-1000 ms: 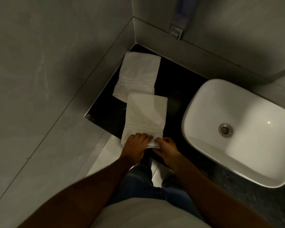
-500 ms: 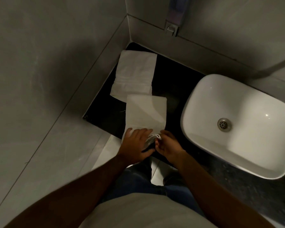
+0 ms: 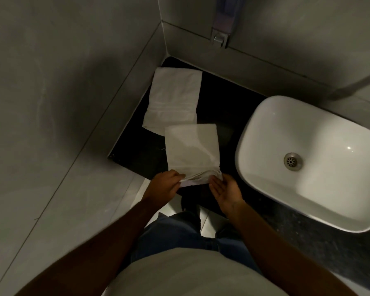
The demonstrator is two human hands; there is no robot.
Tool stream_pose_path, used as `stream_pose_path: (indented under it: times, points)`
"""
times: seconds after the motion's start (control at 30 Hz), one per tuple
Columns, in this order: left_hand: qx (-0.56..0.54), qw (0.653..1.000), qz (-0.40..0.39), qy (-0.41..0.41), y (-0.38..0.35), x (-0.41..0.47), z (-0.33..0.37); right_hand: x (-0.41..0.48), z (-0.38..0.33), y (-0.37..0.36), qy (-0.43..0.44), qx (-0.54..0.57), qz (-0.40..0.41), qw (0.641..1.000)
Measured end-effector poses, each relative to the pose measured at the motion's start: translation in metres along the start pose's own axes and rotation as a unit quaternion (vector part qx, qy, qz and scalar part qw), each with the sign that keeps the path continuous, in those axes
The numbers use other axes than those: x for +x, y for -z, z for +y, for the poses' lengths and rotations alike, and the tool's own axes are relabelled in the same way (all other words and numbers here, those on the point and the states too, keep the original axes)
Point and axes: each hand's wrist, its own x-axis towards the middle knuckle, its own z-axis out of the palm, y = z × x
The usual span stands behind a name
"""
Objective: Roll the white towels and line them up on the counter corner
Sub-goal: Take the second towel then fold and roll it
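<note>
Two white towels lie on the black counter (image 3: 222, 107). The far towel (image 3: 173, 99) is spread flat in the corner by the left wall. The near towel (image 3: 192, 150) overlaps its front edge and reaches the counter's front edge. Its near end is bunched into a small roll (image 3: 199, 178). My left hand (image 3: 165, 186) grips the left end of that roll. My right hand (image 3: 224, 189) sits at the roll's right end, palm turned up and fingers apart, fingertips touching the cloth.
A white basin (image 3: 265, 199) with a metal drain (image 3: 293, 161) fills the right of the counter. Grey tiled walls close the left and back. A metal fitting (image 3: 220, 38) hangs on the back wall. Pale floor tiles show below the counter's front edge.
The near end of the near towel has been rolled over a little further. My right hand has opened, palm up. The view has shifted slightly.
</note>
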Motion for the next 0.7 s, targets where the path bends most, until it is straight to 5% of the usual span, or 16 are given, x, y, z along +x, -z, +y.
stream_pose_path:
  times: [0.13,0.23,0.37,0.47,0.53,0.6,0.7]
  points:
    - [-0.103,0.989,0.034,0.096,0.004,0.012,0.004,-0.003,-0.001,-0.009,0.067,-0.104,0.0,0.992]
    - [-0.083,0.989,0.046,0.116,0.007,0.025,0.008,0.0,0.005,-0.015,0.205,-0.302,0.071,0.928]
    - [0.122,0.992,0.03,0.0,0.007,0.028,0.008,0.004,0.018,-0.003,0.347,-0.572,0.003,0.743]
    - [0.173,0.981,0.029,-0.082,0.001,0.027,0.007,0.015,0.019,0.01,0.418,-0.757,-0.039,0.5]
    - [0.175,0.979,0.048,-0.09,-0.001,0.026,0.007,0.021,0.014,0.014,0.462,-0.802,-0.035,0.376]
    - [0.177,0.98,0.048,-0.08,0.0,0.025,0.009,0.023,0.006,0.016,0.504,-0.808,-0.025,0.305]
    - [0.21,0.974,0.016,-0.082,0.001,0.027,0.007,0.025,-0.001,0.012,0.531,-0.803,-0.043,0.266]
